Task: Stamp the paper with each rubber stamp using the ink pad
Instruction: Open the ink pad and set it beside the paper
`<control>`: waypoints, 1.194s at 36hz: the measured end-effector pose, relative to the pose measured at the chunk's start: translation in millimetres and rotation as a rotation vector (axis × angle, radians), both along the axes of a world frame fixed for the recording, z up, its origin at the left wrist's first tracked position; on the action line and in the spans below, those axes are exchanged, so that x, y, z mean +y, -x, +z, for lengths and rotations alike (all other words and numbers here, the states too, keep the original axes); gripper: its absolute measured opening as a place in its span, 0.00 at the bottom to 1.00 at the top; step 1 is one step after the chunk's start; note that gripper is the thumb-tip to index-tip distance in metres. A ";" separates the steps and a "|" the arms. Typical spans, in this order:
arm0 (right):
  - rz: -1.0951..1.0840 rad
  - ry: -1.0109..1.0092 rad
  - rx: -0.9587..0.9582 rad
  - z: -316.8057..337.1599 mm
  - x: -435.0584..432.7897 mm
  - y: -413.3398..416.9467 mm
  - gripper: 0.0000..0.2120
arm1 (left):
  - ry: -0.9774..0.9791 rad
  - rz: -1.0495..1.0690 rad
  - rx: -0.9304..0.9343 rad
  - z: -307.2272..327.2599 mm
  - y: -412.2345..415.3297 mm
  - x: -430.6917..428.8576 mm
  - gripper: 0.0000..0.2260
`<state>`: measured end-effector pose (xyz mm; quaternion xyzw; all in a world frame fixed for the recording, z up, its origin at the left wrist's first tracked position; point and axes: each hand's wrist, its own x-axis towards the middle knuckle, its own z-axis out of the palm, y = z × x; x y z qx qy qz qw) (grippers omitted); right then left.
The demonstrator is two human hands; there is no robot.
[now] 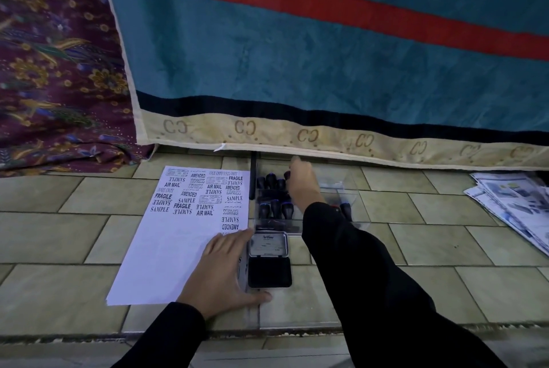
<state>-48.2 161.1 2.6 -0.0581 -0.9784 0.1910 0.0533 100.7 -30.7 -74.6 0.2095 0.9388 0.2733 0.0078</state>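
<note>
Tiled floor (416, 219) holds the paper (166, 249), its upper half already stamped and lower half blank, under the flat-fingered left hand (221, 272); the right hand (304, 186) reaches among the stamps (273, 208), grip not visible.

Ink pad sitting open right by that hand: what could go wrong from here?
1. The left hand presses the paper right beside the open ink pad; it could brush the ink and smudge the sheet.
2. The right hand reaches to the far stamps, its sleeve over the near row; drawing back might topple some.
3. The paper's top is crowded with prints; a new one may overlap.
</note>
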 end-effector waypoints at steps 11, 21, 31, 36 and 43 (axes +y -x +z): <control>0.046 0.565 0.357 18.8 -3.5 -46.3 0.24 | -0.017 -0.008 0.062 -2.0 -0.4 -0.5 0.47; 0.223 0.543 0.276 0.1 -16.6 -141.5 0.13 | -0.383 0.113 -0.287 6.9 6.2 -5.2 0.25; 0.334 0.423 0.222 -21.8 -6.1 -170.0 0.16 | -0.770 0.121 -0.518 17.2 12.4 -18.4 0.12; 0.402 0.369 0.220 -26.4 -4.1 -174.8 0.13 | -0.905 0.186 -0.483 19.5 14.5 -22.4 0.10; 0.422 0.381 0.231 -29.8 -4.7 -181.6 0.14 | -0.814 0.248 -0.282 15.5 5.5 -18.4 0.09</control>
